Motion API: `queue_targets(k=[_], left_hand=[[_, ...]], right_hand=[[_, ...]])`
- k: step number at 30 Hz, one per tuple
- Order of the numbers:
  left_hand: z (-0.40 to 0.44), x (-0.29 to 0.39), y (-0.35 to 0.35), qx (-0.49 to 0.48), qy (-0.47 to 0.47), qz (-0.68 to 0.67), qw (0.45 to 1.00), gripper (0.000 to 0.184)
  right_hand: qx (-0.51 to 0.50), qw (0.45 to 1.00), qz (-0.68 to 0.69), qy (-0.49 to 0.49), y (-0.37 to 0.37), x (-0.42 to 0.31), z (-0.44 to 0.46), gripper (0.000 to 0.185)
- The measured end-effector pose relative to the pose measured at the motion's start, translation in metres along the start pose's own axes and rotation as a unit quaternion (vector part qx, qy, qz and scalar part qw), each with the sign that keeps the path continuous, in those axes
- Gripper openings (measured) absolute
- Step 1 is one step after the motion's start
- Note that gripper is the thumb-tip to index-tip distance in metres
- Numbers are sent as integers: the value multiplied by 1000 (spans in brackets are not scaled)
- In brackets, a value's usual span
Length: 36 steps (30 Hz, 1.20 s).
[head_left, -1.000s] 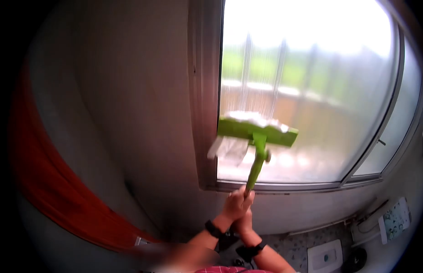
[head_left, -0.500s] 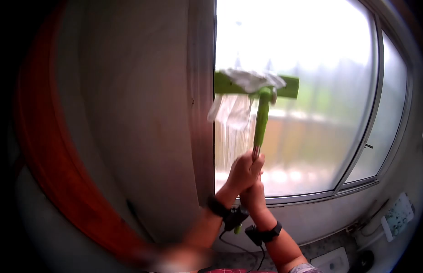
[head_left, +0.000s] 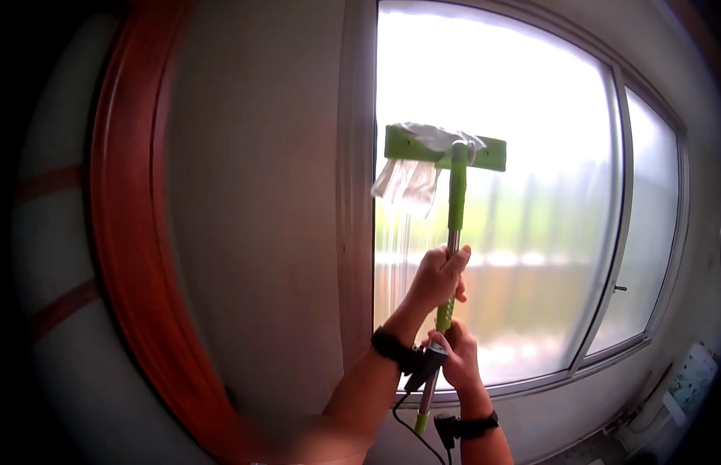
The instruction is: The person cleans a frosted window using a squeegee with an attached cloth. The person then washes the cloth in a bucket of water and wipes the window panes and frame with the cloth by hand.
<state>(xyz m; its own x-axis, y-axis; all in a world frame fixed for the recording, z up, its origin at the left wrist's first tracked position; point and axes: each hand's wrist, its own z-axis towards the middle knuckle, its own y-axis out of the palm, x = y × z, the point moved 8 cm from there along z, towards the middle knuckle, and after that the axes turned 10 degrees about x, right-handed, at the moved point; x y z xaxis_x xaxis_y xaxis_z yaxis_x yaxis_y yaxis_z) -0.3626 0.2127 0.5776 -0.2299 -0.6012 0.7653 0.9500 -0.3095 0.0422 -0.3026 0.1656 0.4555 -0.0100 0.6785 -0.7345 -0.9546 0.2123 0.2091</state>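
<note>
A green window squeegee (head_left: 457,186) with a flat, wide head is held up against the frosted window pane (head_left: 531,225). A white cloth (head_left: 411,182) is draped over the head, and one end hangs down on the left. My left hand (head_left: 438,277) wraps around the metal part of its pole, below the green neck. Lower down, my right hand (head_left: 460,358) is closed around the handle, partly hidden behind the black device on my left wrist. Below both hands the pole's green end (head_left: 421,422) sticks out.
A metal frame (head_left: 620,209) divides the large pane from a narrower pane (head_left: 639,232) with a small latch (head_left: 620,288). Reddish wood trim (head_left: 132,217) curves along the left. Black cables (head_left: 411,426) hang from the wrist bands. A patterned white item (head_left: 698,372) is at the lower right.
My hands have slid apart along the pole, the right one now lower. The squeegee stands more upright, its head slightly right. The view has shifted, showing more trim on the left.
</note>
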Motion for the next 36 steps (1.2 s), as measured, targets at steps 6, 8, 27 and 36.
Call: queue_targets(k=[6, 8, 27, 36], left_hand=[[-1, 18, 6, -2, -19, -27, 999, 41], [4, 14, 7, 4, -31, -24, 999, 41], [-30, -63, 13, 216, 344, 340, 848, 79], [-25, -85, 6, 239, 285, 346, 861, 35]], right_hand=[[-162, 971, 127, 120, -6, 41, -73, 49], [-186, 956, 170, 152, -16, 92, -113, 49], [-111, 993, 2, -32, -47, 121, -3, 41], [-54, 971, -103, -210, -48, 121, -13, 32]])
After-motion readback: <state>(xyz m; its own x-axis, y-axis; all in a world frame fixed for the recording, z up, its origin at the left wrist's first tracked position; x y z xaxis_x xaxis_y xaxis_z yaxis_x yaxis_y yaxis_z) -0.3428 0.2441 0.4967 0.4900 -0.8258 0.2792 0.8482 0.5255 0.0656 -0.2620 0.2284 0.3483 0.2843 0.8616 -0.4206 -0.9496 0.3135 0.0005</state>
